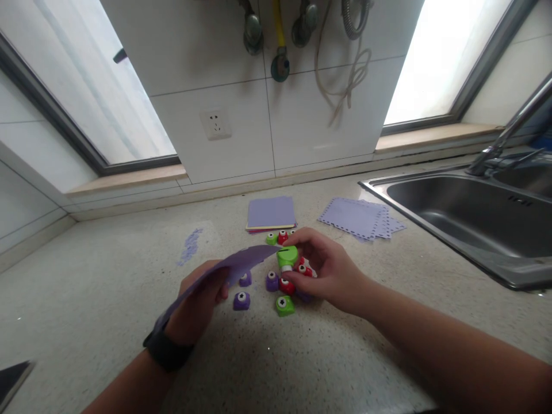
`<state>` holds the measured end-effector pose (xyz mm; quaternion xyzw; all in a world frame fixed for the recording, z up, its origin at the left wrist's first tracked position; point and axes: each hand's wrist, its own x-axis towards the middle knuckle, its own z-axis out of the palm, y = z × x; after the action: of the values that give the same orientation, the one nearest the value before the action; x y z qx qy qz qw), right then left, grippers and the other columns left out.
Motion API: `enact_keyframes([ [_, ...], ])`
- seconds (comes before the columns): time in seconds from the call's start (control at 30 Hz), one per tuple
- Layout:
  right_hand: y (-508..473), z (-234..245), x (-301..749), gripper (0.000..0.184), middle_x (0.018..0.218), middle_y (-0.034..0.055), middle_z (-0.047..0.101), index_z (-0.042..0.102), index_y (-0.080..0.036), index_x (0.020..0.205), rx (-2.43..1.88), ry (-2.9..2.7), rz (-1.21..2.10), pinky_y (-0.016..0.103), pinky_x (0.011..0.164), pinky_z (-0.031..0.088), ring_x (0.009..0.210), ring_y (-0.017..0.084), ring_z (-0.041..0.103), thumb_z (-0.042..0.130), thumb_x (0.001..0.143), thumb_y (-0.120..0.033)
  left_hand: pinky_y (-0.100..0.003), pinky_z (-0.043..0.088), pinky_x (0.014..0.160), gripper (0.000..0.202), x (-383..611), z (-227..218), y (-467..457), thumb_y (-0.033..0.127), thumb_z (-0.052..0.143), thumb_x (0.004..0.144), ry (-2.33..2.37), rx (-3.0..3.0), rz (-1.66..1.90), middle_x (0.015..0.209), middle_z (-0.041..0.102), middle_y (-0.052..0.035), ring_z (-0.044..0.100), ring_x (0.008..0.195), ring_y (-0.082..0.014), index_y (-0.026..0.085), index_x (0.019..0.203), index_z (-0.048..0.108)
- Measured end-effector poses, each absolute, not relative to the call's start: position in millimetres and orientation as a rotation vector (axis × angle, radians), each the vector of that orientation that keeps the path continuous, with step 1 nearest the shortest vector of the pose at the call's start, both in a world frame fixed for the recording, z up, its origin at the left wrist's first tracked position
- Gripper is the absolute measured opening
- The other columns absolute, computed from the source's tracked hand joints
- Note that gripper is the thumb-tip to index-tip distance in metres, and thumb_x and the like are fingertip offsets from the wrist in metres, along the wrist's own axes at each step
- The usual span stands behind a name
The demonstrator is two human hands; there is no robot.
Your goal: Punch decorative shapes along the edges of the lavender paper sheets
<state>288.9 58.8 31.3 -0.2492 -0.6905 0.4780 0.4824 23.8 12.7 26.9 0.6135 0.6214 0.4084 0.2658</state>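
My left hand grips a purple sheet of paper from below, and the sheet bends over my wrist. In my right hand is a green craft punch, held between thumb and fingers. The paper's right end meets the slot of this punch. Below and around it on the counter sit several small punches: a purple one, a green one, another purple one and a red one. My right hand partly hides others.
A stack of coloured paper lies behind the punches. To its right are purple sheets with notched edges. Small purple paper bits are scattered at the left. A steel sink with a tap is at the right.
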Motion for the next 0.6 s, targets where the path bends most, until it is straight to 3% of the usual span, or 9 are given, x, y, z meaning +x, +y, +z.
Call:
enact_keyframes([
  [0.17,59,33,288,0.039,0.102,0.0042,0.063,0.062,-0.024,0.112,-0.594,-1.682,1.175,0.035,0.071,0.052,0.084,0.018,0.06,0.084,0.079,-0.022,-0.031,0.046,0.064,0.05,19,24,14,0.046,0.047,0.099,1.724,1.69,1.013,0.057,0.056,0.0013,0.056,0.061,-0.02,0.026,0.054,0.052],
  [0.4,58,32,288,0.04,0.103,0.0041,0.062,0.061,-0.025,0.112,-0.576,-1.685,1.172,0.035,0.069,0.051,0.084,0.018,0.059,0.084,0.08,-0.021,-0.031,0.045,0.056,0.048,30,32,15,0.049,0.049,0.092,1.656,1.595,1.077,0.054,0.054,-0.0007,0.053,0.057,-0.0202,0.027,0.05,0.051],
  [0.6,59,30,291,0.038,0.102,0.0038,0.061,0.062,-0.027,0.112,-0.561,-1.751,0.959,0.039,0.077,0.052,0.091,0.021,0.06,0.082,0.081,-0.02,-0.031,0.047,0.06,0.048,24,28,13,0.045,0.047,0.097,1.678,1.659,1.058,0.057,0.055,0.0003,0.053,0.059,-0.0195,0.026,0.053,0.052],
])
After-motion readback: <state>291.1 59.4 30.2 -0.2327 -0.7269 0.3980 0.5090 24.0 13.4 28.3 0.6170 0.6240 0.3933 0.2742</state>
